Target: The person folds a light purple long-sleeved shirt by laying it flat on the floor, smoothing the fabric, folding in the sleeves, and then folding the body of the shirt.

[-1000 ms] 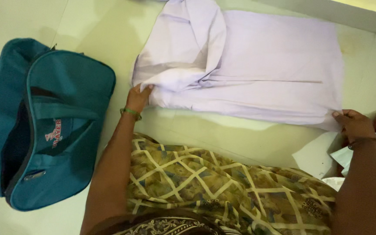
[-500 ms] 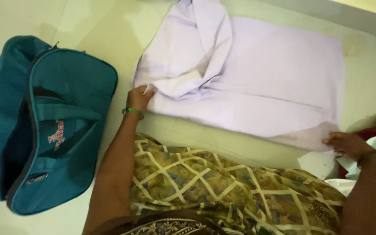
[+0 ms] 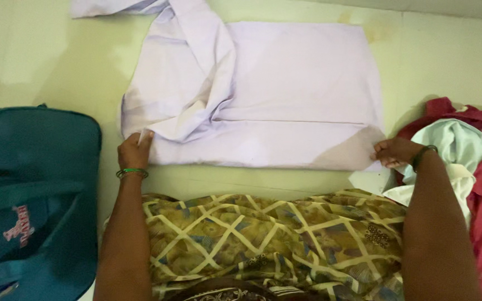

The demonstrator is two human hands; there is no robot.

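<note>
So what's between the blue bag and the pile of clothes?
In the head view, between the teal bag and the clothes pile lie the lilac cloth and the patterned fabric.

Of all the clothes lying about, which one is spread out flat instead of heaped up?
The pale lilac garment on the floor, gripped at its near corners by the left hand and right hand. The red, mint and white clothes at right lie crumpled in a pile.
</note>
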